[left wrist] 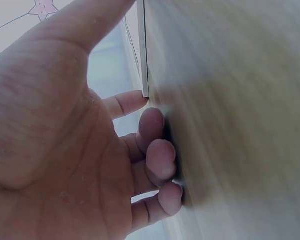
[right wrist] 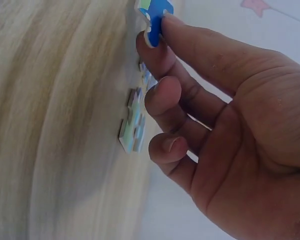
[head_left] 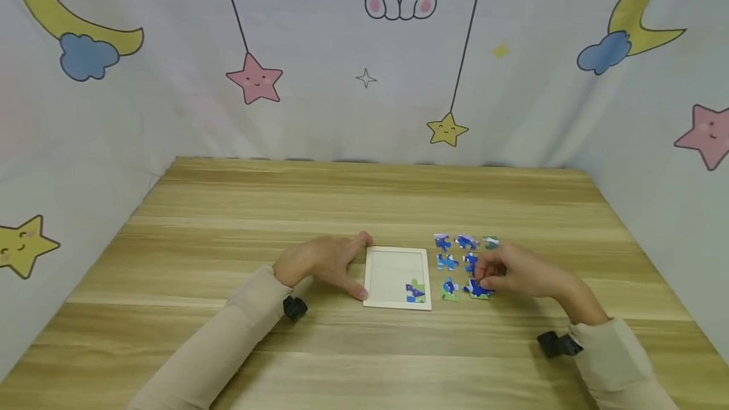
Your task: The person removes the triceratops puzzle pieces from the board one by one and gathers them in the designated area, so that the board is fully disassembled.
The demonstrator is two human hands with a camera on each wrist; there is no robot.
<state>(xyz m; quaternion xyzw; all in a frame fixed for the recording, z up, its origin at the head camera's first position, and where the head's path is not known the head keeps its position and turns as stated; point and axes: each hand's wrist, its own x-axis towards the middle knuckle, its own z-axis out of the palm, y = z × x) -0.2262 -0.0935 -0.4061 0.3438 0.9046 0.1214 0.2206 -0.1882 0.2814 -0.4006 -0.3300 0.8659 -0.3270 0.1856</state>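
Note:
The left hand (head_left: 333, 261) spreads along the left side of a white puzzle tray (head_left: 393, 271), its thumb at the near corner and forefinger at the far corner. In the left wrist view the forefinger touches the tray's edge (left wrist: 144, 60), while the other fingers bend loosely at the tabletop. Blue and green puzzle pieces (head_left: 416, 292) lie in the tray's near right corner. To the right, the right hand (head_left: 521, 271) pinches a blue and green puzzle piece (right wrist: 157, 20) between thumb and forefinger. The hand partly covers pieces beneath it.
Several loose puzzle pieces (head_left: 447, 262) lie in rows between the tray and the right hand. A wooden table (head_left: 342, 359) lies under everything. A white cloth (head_left: 319, 119) printed with stars and moons hangs behind and at both sides.

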